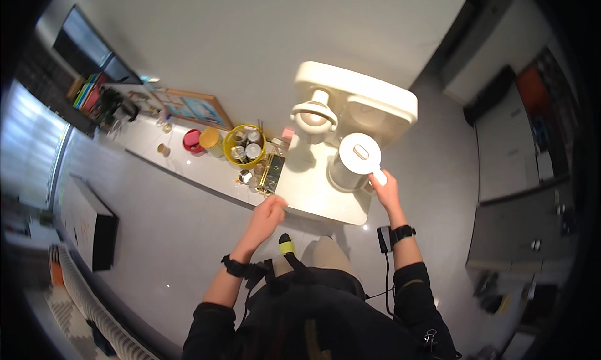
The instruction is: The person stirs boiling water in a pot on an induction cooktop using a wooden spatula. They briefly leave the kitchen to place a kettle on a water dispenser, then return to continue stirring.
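Observation:
A kettle (350, 170) with a white lid and a see-through body is on the right side of the base of a white countertop drinks appliance (357, 85). My right hand (386, 187) grips its white handle; whether the kettle touches the base cannot be made out. A rounded white fitting (313, 118) hangs from the appliance's upper part, left of the kettle. My left hand (269, 213) holds nothing that I can see, its fingers curled loosely near the base's front left corner. A dark tray with gold rails (273, 172) lies just beyond that hand.
Along the white counter (206, 172) stand a yellow basket (244, 146) of lidded jars, a yellow-lidded jar (212, 141), a red container (192, 140) and a small cup (163, 149). A framed picture (197, 107) leans on the wall. Behind at left is a sofa (89, 303).

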`<move>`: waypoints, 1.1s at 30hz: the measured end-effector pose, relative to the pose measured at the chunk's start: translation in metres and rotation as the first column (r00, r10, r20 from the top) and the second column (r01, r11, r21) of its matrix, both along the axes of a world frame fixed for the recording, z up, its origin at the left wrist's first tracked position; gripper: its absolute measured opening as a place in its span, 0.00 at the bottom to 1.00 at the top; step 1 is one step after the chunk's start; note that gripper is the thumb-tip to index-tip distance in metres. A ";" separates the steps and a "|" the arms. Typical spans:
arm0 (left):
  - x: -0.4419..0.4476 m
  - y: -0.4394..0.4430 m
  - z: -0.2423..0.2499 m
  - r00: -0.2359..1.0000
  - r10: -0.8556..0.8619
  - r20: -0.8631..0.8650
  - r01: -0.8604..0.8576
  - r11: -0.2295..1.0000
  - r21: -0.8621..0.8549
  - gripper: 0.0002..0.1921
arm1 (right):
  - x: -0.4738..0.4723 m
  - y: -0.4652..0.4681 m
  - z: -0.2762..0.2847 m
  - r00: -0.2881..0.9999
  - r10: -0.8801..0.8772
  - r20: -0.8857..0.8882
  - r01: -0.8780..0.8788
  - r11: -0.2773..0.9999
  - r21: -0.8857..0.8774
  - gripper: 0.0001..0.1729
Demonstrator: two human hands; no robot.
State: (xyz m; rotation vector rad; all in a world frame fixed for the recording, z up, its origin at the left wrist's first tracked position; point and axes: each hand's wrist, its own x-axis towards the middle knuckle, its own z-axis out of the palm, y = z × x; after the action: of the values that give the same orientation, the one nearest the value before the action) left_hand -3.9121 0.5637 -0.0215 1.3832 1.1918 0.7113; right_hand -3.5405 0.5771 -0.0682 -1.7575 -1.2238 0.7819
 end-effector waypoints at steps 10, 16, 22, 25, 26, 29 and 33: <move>0.129 0.110 0.009 0.896 -0.356 -0.266 0.444 0.753 0.486 0.39 | -0.006 -0.008 0.006 0.995 0.032 0.096 -0.029 0.999 -0.040 0.19; 0.172 0.130 0.002 0.851 -0.385 -0.358 0.521 0.704 0.482 0.50 | 0.020 -0.003 -0.003 0.970 0.024 0.241 -0.019 0.999 -0.026 0.22; 0.191 0.133 0.010 0.793 -0.464 -0.396 0.607 0.657 0.446 0.48 | 0.019 -0.019 -0.005 0.983 -0.039 0.181 0.044 0.999 -0.023 0.22; 0.190 0.137 0.015 0.774 -0.456 -0.439 0.626 0.654 0.425 0.49 | 0.009 -0.025 -0.007 0.992 -0.063 0.110 0.068 0.997 -0.045 0.22; 0.187 0.139 0.015 0.740 -0.409 -0.534 0.652 0.631 0.420 0.49 | 0.006 -0.023 -0.007 0.993 -0.063 0.096 0.069 0.996 -0.057 0.22; 0.178 0.136 0.014 0.691 -0.343 -0.636 0.683 0.599 0.419 0.51 | 0.006 -0.020 -0.009 0.993 -0.009 0.119 0.016 0.998 -0.054 0.23; 0.183 0.128 0.007 0.747 -0.382 -0.545 0.634 0.656 0.409 0.54 | 0.035 -0.012 -0.007 0.984 0.078 0.158 -0.056 0.988 -0.141 0.27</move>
State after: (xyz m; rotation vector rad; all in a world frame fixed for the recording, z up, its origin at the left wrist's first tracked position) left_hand -3.7291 0.6919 -0.0143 2.3756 0.8135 0.3578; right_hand -3.5051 0.5649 -0.0755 -1.9312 -1.3717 0.7892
